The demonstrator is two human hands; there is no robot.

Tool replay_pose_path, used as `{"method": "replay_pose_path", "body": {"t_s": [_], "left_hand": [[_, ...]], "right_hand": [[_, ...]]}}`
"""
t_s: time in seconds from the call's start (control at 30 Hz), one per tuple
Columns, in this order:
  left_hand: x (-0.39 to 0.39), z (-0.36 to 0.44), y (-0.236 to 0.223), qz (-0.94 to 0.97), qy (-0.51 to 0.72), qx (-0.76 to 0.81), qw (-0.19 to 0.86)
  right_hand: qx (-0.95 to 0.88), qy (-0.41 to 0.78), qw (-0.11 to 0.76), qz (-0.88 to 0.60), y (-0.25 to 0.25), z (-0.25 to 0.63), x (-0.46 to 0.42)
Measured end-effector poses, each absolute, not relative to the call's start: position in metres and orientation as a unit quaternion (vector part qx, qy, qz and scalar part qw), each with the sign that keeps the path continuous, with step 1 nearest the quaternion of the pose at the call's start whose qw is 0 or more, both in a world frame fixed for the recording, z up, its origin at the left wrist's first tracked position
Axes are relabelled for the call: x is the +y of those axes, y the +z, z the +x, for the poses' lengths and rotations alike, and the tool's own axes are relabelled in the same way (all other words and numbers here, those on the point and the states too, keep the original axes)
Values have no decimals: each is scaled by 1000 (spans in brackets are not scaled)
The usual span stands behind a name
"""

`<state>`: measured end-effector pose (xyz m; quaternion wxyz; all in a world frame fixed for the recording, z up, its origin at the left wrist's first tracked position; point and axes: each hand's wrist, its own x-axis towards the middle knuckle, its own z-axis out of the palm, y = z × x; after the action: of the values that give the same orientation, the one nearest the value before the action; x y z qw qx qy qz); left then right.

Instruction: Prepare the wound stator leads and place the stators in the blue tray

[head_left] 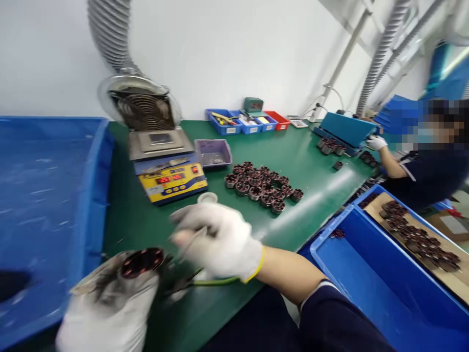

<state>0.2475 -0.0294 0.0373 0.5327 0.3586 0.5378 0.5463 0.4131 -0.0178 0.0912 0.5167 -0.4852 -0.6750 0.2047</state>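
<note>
At the lower left, my left hand (110, 313), in a worn white glove, is closed around a round motor stator (142, 262) with reddish-brown windings in its ring. My right hand (220, 237), in a white glove with a yellow cuff, hovers to the right of it. Its fingers are curled together and smeared by motion; a bare fingertip shows. Whatever they may pinch cannot be made out. Under that hand lie green-handled pliers (216, 281) on the green table. A small white round lid or cup (207, 197) shows just beyond my knuckles.
A yellow-blue solder pot (172, 183) stands ahead beneath a fume hood (144, 105). Several stators (256, 181) sit in rows beside a purple tray (213, 153). Blue bins flank me at left (44, 195) and right (381, 274). A co-worker (421, 166) works at far right.
</note>
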Motion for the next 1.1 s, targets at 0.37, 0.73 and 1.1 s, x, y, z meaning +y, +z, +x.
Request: {"method": "replay_pose_path", "body": {"t_s": [0.37, 0.73, 1.1], "left_hand": [[-42, 266, 26, 455, 497, 448, 588], [-32, 251, 20, 475, 474, 415, 614], [3, 239, 25, 652, 435, 375, 494]], "right_hand": [[-718, 105, 492, -480, 11, 385, -48], [-325, 678, 548, -365, 24, 423, -31], [-335, 734, 474, -352, 18, 433, -38]]}}
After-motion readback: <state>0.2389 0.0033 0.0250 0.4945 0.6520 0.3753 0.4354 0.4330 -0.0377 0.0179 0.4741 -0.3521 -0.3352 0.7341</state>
